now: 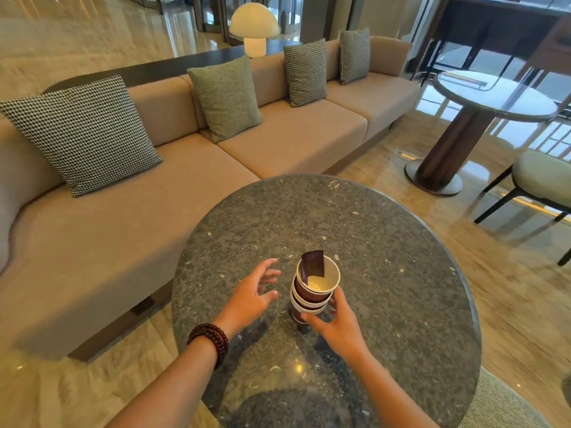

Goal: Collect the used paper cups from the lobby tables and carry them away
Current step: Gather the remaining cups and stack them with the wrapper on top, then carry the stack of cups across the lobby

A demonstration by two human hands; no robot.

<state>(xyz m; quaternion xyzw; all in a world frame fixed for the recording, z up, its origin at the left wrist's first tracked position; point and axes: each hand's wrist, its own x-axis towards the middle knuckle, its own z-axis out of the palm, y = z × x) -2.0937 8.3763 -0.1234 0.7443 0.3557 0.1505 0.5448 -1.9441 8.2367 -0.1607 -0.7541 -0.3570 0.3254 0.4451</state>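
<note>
A stack of several nested maroon paper cups with white rims stands on the round dark stone table. A dark purple wrapper sticks out of the top cup. My right hand wraps around the lower part of the stack from the near right side. My left hand, with a beaded bracelet on its wrist, hovers just left of the stack, fingers spread, not touching it.
A long beige sofa with several cushions runs behind the table. A second round table on a pedestal stands at the far right, with a chair beside it. A mushroom lamp sits behind the sofa. The floor is polished marble.
</note>
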